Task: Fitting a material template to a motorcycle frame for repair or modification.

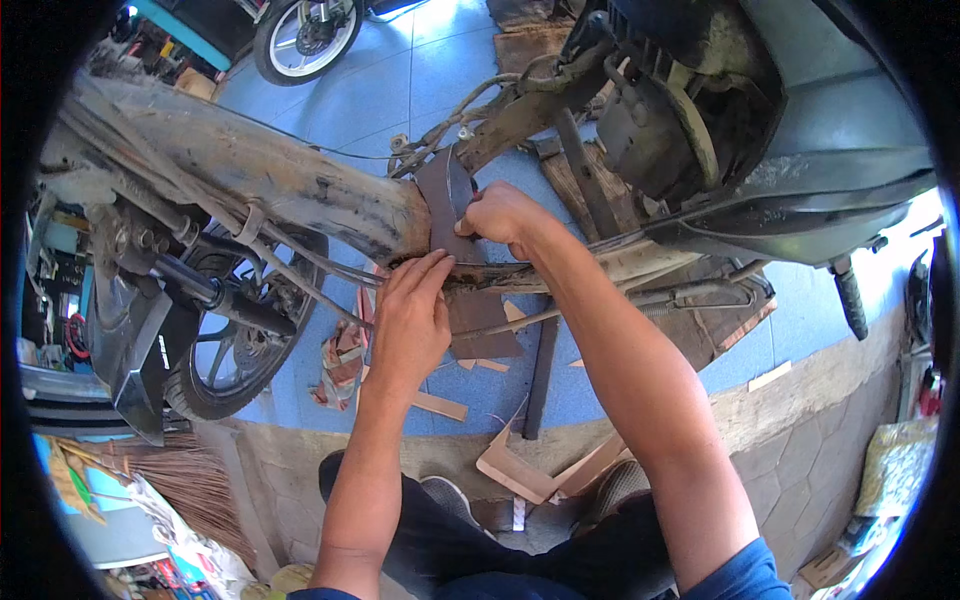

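Brown strip point(440, 195) — partly behind right grip point(500, 214)

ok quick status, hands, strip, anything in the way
Right hand curled against dark brown flat strip; left hand at scuffed metal motorcycle frame. Strip lies curved across frame. Thin grey cables close by left hand.

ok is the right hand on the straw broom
No, the right hand is at the brown strip by the motorbike frame, while the straw broom is at lower left.

Single head-worn fisheye view looked steeply down from near side, close above rusty brown tubular metal motorcycle frame point(270, 165), facing far-side glossy blue floor tiles point(375, 95).
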`<state>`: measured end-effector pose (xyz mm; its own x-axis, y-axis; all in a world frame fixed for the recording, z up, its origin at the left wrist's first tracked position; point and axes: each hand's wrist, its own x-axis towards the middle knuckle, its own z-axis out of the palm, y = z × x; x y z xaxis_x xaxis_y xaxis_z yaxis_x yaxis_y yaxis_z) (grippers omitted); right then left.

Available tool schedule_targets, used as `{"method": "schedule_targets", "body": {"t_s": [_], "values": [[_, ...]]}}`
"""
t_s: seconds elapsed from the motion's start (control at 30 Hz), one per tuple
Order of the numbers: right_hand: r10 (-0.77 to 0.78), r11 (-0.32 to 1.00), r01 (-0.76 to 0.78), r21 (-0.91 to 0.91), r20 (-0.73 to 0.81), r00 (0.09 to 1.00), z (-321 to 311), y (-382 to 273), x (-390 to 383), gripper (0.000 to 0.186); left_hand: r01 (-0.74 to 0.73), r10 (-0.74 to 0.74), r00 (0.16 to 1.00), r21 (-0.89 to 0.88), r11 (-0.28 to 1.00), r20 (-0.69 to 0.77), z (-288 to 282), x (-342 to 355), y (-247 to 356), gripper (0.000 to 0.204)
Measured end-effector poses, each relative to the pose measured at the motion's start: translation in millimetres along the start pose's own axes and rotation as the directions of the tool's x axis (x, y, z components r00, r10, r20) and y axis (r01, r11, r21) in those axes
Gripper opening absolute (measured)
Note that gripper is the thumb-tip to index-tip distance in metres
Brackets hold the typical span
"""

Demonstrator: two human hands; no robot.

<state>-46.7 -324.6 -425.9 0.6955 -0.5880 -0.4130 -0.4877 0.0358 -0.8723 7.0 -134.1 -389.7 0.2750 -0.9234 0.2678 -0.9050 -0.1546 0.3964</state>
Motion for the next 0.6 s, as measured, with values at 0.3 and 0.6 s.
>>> {"method": "schedule_targets", "body": {"t_s": [0.3,0.6], "values": [[0.114,0.984,-0.125,0.124,0.093,0.989,-5,-15,-13,0.019,-0.02,0.01,0.999,0.185,0.983,0.053,0,-3,6,0.042],[0.059,0.994,-0.062,0.088,0.036,0.998,-3,-3,-1,0.023,0.084,-0.091,0.993,0.089,0.993,0.071,-42,-23,-9,0.037]]}}
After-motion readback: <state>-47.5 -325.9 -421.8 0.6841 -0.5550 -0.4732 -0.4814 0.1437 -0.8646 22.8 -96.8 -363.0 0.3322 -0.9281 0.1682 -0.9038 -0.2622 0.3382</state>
